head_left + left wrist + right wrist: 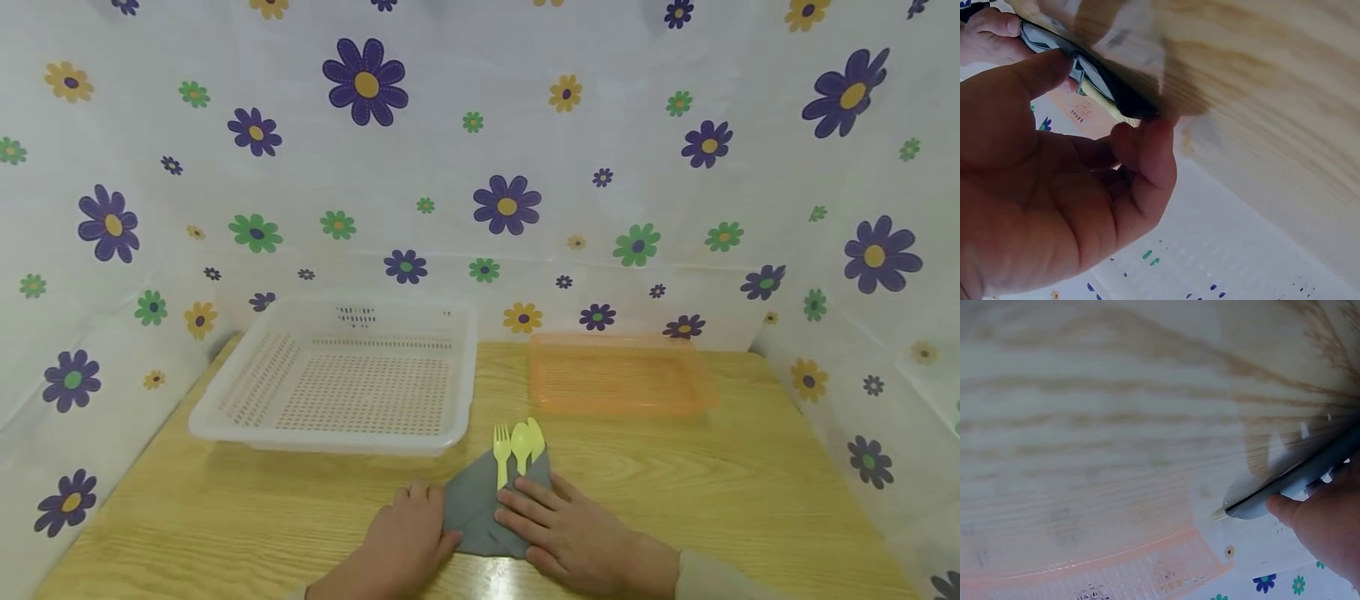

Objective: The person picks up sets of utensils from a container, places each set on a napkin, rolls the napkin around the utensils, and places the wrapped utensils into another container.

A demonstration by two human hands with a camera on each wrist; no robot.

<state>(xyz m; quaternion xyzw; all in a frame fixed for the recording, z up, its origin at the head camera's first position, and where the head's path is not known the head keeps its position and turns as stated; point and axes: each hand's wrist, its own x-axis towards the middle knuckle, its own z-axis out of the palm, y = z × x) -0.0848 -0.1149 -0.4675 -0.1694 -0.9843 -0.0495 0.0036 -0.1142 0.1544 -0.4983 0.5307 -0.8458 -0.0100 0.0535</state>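
A folded grey cloth napkin point(474, 510) lies on the table, with a yellow fork point(502, 450), a yellow spoon point(521, 443) and a yellow knife point(536, 435) sticking out of its top; their lower parts are hidden in the folds. My left hand point(408, 533) holds the napkin's left edge with curled fingers, thumb near the lower corner. In the left wrist view, thumb and fingertips touch the dark napkin point(1129, 100). Spread flat across the napkin's right side, my right hand point(573, 533) presses it with extended fingers.
Behind the left hand stands a white perforated basket point(337, 442). An orange translucent tray point(622, 408) sits at the back right of the wooden table point(750, 467). White flower-printed sheets point(435, 158) enclose the back and sides.
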